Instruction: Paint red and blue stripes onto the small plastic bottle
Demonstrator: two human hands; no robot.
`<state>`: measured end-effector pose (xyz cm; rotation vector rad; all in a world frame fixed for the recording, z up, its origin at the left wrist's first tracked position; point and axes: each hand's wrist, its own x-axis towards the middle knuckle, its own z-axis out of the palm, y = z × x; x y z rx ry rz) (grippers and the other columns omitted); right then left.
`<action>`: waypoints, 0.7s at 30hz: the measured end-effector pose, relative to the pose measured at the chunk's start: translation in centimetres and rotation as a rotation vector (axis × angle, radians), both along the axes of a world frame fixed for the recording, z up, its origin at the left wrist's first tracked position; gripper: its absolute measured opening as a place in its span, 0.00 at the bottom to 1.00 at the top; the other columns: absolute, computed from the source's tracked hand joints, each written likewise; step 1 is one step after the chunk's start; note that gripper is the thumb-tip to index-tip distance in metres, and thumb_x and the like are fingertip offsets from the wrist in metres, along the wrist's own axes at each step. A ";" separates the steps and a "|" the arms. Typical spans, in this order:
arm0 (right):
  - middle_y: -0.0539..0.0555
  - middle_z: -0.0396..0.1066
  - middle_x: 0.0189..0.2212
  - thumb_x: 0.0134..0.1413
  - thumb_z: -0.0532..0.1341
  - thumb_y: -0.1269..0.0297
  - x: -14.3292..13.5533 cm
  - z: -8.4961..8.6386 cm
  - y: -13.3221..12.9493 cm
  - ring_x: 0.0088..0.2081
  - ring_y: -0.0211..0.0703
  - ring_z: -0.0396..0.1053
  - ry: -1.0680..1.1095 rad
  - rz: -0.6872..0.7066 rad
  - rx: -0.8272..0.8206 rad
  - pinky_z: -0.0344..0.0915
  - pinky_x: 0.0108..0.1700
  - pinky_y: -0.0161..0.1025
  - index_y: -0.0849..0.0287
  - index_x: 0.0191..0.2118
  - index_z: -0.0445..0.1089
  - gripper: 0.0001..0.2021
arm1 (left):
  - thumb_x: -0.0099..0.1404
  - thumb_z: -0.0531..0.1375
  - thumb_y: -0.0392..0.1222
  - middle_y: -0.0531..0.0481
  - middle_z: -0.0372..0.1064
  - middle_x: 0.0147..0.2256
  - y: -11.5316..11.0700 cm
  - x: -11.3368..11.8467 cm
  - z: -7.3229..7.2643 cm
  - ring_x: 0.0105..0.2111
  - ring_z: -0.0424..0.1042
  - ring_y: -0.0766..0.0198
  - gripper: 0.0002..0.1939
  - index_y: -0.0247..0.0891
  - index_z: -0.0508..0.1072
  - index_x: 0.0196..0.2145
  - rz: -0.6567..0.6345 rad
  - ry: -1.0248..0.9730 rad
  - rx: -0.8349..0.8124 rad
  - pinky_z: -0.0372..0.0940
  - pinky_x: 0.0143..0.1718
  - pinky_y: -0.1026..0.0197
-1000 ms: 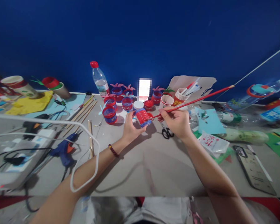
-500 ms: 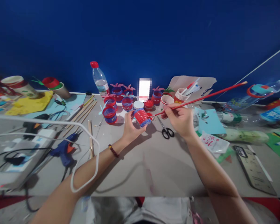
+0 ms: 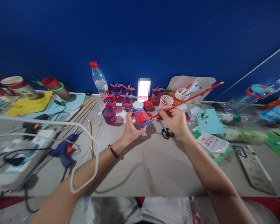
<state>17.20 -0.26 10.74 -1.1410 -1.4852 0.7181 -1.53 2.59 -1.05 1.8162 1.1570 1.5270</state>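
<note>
Tilted on its side, a small red and blue painted cup (image 3: 142,118) is gripped by my left hand (image 3: 130,130) near the middle of the table. My right hand (image 3: 175,120) pinches a long red paintbrush (image 3: 196,95), whose tip meets the cup's right side. Just behind the cup stand a white-lidded jar (image 3: 138,106) and a red paint jar (image 3: 148,105). Several painted cups, one of them a red and blue cup (image 3: 109,115), stand to the left and behind. Black-handled scissors (image 3: 167,133) lie below my right hand.
A clear bottle (image 3: 100,81) stands at the back. On the left are a blue glue gun (image 3: 64,150), a white power strip (image 3: 21,161), wooden sticks (image 3: 84,112) and a looping white cable (image 3: 96,152). A phone (image 3: 254,169) and plastic bottles lie on the right.
My right hand has moved left and slightly down with the paintbrush, bringing its tip further onto the cup. My left hand and the cup have barely moved.
</note>
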 end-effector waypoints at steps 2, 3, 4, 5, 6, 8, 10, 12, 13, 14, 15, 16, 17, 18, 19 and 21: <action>0.52 0.76 0.23 0.55 0.67 0.50 -0.3 0.1 -0.1 0.24 0.43 0.77 -0.009 0.004 0.003 0.79 0.29 0.39 0.59 0.32 0.74 0.15 | 0.50 0.71 0.42 0.43 0.59 0.51 -0.1 0.0 0.0 0.50 0.69 0.55 0.41 0.42 0.55 0.56 0.004 -0.011 -0.001 0.68 0.55 0.47; 0.52 0.77 0.23 0.55 0.66 0.50 -0.4 0.2 -0.2 0.24 0.44 0.77 -0.018 0.000 0.014 0.79 0.30 0.40 0.59 0.31 0.74 0.15 | 0.49 0.71 0.43 0.43 0.59 0.51 -0.1 0.0 0.0 0.50 0.69 0.55 0.41 0.42 0.55 0.56 0.004 -0.019 -0.003 0.68 0.55 0.47; 0.52 0.77 0.24 0.55 0.66 0.50 -0.5 0.3 -0.2 0.24 0.44 0.77 -0.026 -0.008 0.028 0.79 0.30 0.40 0.59 0.31 0.74 0.15 | 0.49 0.71 0.43 0.43 0.60 0.51 -0.1 0.0 0.0 0.50 0.69 0.54 0.41 0.42 0.55 0.56 0.005 -0.027 -0.007 0.68 0.55 0.47; 0.53 0.77 0.25 0.55 0.66 0.51 -0.5 0.3 -0.2 0.24 0.43 0.77 -0.034 -0.015 0.043 0.79 0.29 0.40 0.59 0.31 0.74 0.15 | 0.49 0.71 0.43 0.43 0.60 0.51 -0.1 0.0 0.1 0.50 0.69 0.54 0.41 0.42 0.55 0.56 0.004 -0.035 -0.012 0.67 0.56 0.46; 0.53 0.78 0.25 0.55 0.66 0.51 -0.5 0.3 -0.2 0.24 0.43 0.77 -0.041 -0.024 0.056 0.79 0.29 0.40 0.59 0.31 0.74 0.15 | 0.49 0.71 0.43 0.43 0.60 0.51 0.0 0.0 0.1 0.50 0.69 0.54 0.41 0.42 0.55 0.56 0.003 -0.043 -0.016 0.67 0.56 0.46; 0.54 0.78 0.26 0.56 0.66 0.52 -0.3 0.2 -0.2 0.24 0.43 0.77 -0.056 -0.040 0.073 0.78 0.29 0.39 0.60 0.30 0.75 0.15 | 0.49 0.71 0.43 0.42 0.60 0.51 0.0 0.1 0.1 0.50 0.70 0.54 0.40 0.42 0.55 0.55 -0.001 -0.053 -0.024 0.67 0.56 0.46; 0.54 0.78 0.27 0.57 0.65 0.52 0.0 -0.1 -0.1 0.24 0.43 0.77 -0.079 -0.057 0.081 0.78 0.29 0.39 0.60 0.31 0.75 0.15 | 0.49 0.71 0.43 0.42 0.60 0.51 -0.1 0.1 0.1 0.50 0.70 0.55 0.41 0.42 0.55 0.56 -0.003 -0.058 -0.024 0.67 0.56 0.46; 0.54 0.78 0.26 0.58 0.64 0.51 0.2 -0.3 0.1 0.25 0.43 0.77 -0.106 -0.077 0.090 0.78 0.29 0.39 0.60 0.31 0.75 0.16 | 0.49 0.71 0.43 0.42 0.61 0.51 -0.1 0.1 0.2 0.51 0.70 0.55 0.41 0.42 0.55 0.56 -0.002 -0.060 -0.020 0.67 0.56 0.46; 0.54 0.78 0.25 0.58 0.64 0.50 0.3 -0.3 0.2 0.25 0.43 0.77 -0.117 -0.087 0.094 0.78 0.29 0.40 0.60 0.31 0.75 0.16 | 0.50 0.71 0.43 0.42 0.61 0.51 -0.1 0.1 0.2 0.51 0.70 0.54 0.41 0.42 0.55 0.56 -0.003 -0.060 -0.018 0.67 0.56 0.47; 0.54 0.78 0.24 0.58 0.64 0.50 0.4 -0.3 0.2 0.25 0.43 0.77 -0.124 -0.096 0.098 0.78 0.29 0.40 0.60 0.31 0.75 0.17 | 0.50 0.71 0.43 0.42 0.61 0.52 -0.1 0.1 0.2 0.51 0.70 0.54 0.41 0.42 0.55 0.56 -0.005 -0.062 -0.017 0.67 0.56 0.47; 0.53 0.77 0.24 0.58 0.64 0.49 0.4 -0.3 0.3 0.24 0.44 0.77 -0.127 -0.102 0.099 0.78 0.29 0.40 0.60 0.30 0.75 0.17 | 0.49 0.71 0.43 0.42 0.61 0.52 -0.1 0.1 0.2 0.51 0.70 0.54 0.41 0.42 0.55 0.56 -0.005 -0.063 -0.016 0.67 0.56 0.47; 0.53 0.77 0.23 0.58 0.64 0.49 0.4 -0.2 0.3 0.24 0.44 0.77 -0.127 -0.105 0.099 0.78 0.29 0.40 0.60 0.30 0.75 0.17 | 0.49 0.71 0.43 0.42 0.61 0.52 -0.1 0.1 0.2 0.51 0.70 0.54 0.41 0.42 0.55 0.56 -0.005 -0.063 -0.016 0.67 0.56 0.47; 0.53 0.77 0.23 0.58 0.64 0.48 0.5 -0.1 0.3 0.24 0.43 0.77 -0.126 -0.106 0.099 0.78 0.28 0.40 0.60 0.30 0.75 0.18 | 0.49 0.72 0.43 0.42 0.60 0.52 -0.1 0.1 0.2 0.52 0.70 0.53 0.41 0.42 0.56 0.56 -0.005 -0.064 -0.016 0.67 0.56 0.47; 0.53 0.76 0.22 0.57 0.64 0.48 0.5 0.1 0.3 0.23 0.43 0.77 -0.125 -0.106 0.098 0.78 0.28 0.40 0.60 0.30 0.75 0.18 | 0.49 0.72 0.43 0.42 0.60 0.52 -0.1 0.1 0.2 0.52 0.70 0.53 0.41 0.42 0.56 0.56 -0.003 -0.063 -0.016 0.67 0.56 0.47; 0.53 0.76 0.22 0.57 0.65 0.48 0.5 0.2 0.2 0.23 0.43 0.76 -0.122 -0.107 0.099 0.78 0.28 0.40 0.60 0.30 0.75 0.18 | 0.49 0.72 0.43 0.42 0.61 0.52 -0.1 0.1 0.2 0.52 0.70 0.53 0.41 0.42 0.56 0.56 -0.001 -0.062 -0.014 0.67 0.56 0.47; 0.53 0.77 0.22 0.57 0.65 0.47 0.6 0.5 0.1 0.23 0.42 0.76 -0.107 -0.116 0.104 0.78 0.28 0.39 0.59 0.29 0.75 0.18 | 0.49 0.72 0.43 0.42 0.61 0.52 0.0 0.0 0.2 0.51 0.70 0.53 0.41 0.42 0.56 0.56 0.001 -0.057 -0.010 0.68 0.56 0.47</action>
